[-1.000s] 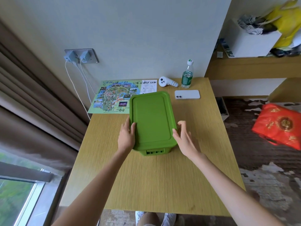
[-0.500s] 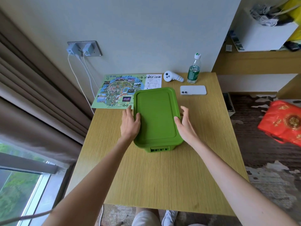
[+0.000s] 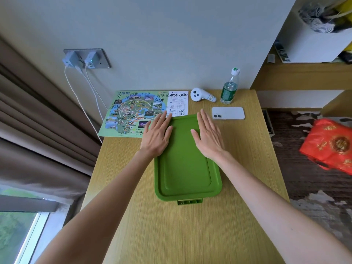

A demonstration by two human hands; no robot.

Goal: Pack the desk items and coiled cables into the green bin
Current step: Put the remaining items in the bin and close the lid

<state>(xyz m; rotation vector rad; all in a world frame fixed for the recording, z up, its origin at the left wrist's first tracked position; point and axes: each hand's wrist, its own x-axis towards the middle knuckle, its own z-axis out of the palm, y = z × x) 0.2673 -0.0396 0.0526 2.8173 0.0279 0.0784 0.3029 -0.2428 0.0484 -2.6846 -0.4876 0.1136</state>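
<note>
Bin (image 3: 189, 202), green, mid-tabletop (image 3: 190, 235), lid (image 3: 185, 168) on; contents hidden. We lay left hand (image 3: 157, 134) and right hand (image 3: 208, 136) flat on the lid's far end, fingers straight and close together, gripping nothing. Unpacked beyond it: phone (image 3: 228, 113), controller (image 3: 202, 95), bottle (image 3: 228, 90), map (image 3: 141, 113). Two white cables (image 3: 66, 73) hang uncoiled from wall chargers (image 3: 79, 59). We judge most packing undone; the lid must come off first.

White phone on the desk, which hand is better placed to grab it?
Probably right: the right hand lies flat on the green plastic bin lid, fingertips beside the white phone; the left hand is across the lid.
</note>
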